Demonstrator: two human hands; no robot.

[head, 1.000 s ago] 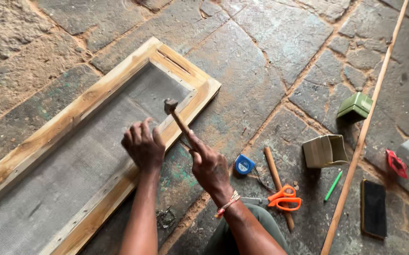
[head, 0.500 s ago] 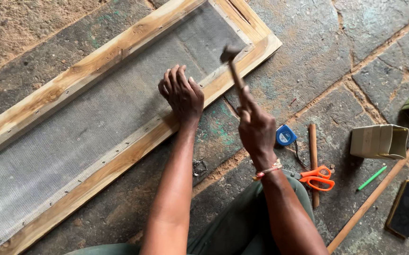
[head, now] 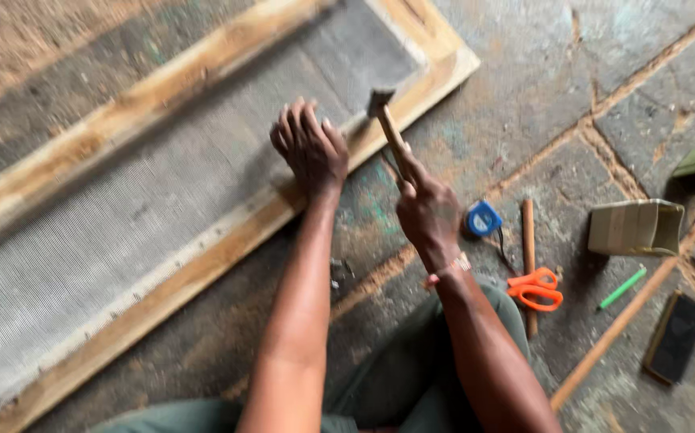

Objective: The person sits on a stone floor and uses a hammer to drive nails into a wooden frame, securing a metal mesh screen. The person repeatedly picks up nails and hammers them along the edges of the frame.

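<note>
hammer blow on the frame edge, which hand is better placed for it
Right. The right hand grips the hammer, its head over the frame. The left hand rests on the mesh beside it.

Both forearms are showing bare from the elbow down, with no sleeves reaching into view. The left hand point(head: 309, 148) is wearing no ring, glove or band. The right hand point(head: 427, 210) is wearing a thin band at the wrist point(head: 447, 271), pale with orange-red and whitish parts, sitting snug just below the hand. Between and beneath the arms, the legs are showing in olive-green cloth trousers point(head: 395, 377), the fabric looking plain and slightly creased, and spreading along the bottom edge of the picture toward the left.
</note>
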